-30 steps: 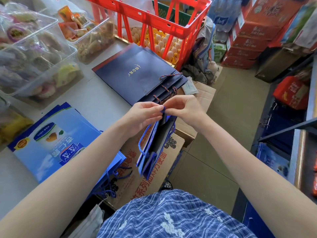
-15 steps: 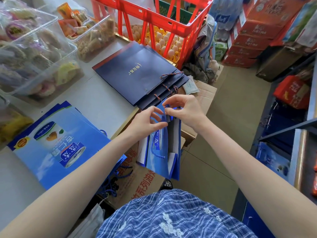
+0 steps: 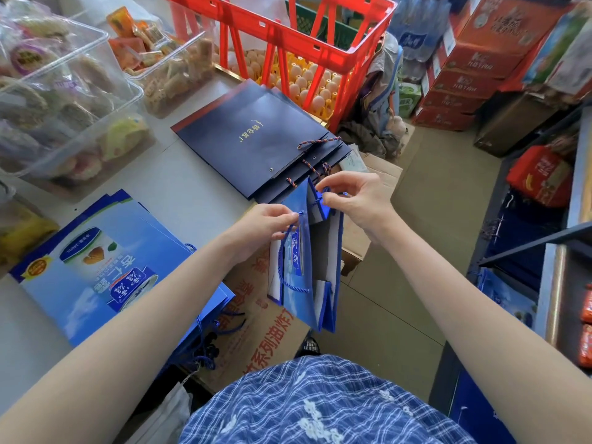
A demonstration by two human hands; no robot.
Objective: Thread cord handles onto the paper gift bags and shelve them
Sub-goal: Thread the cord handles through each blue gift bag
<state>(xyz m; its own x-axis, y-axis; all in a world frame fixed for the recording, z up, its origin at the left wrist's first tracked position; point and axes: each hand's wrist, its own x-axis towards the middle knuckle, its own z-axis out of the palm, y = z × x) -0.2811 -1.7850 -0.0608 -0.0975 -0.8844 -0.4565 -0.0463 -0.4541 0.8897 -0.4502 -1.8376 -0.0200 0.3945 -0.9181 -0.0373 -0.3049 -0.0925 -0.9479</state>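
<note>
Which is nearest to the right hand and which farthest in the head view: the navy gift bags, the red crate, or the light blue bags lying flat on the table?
Measured from the right hand:
1. Navy gift bags, lying flat on the table just beyond the fingertips.
2. Red crate, farther back, behind the navy stack.
3. Light blue bags, flat on the table far to the left, past the left hand.

The bag (image 3: pixel 306 267) I hold is glossy printed paper, its cord (image 3: pixel 286 270) twisted blue rope. The navy bags (image 3: pixel 256 139) look matt, with metal eyelets. The crate (image 3: pixel 282 30) is shiny red plastic, the tubs (image 3: pixel 64 100) clear plastic, the table (image 3: pixel 179 187) smooth grey.
</note>
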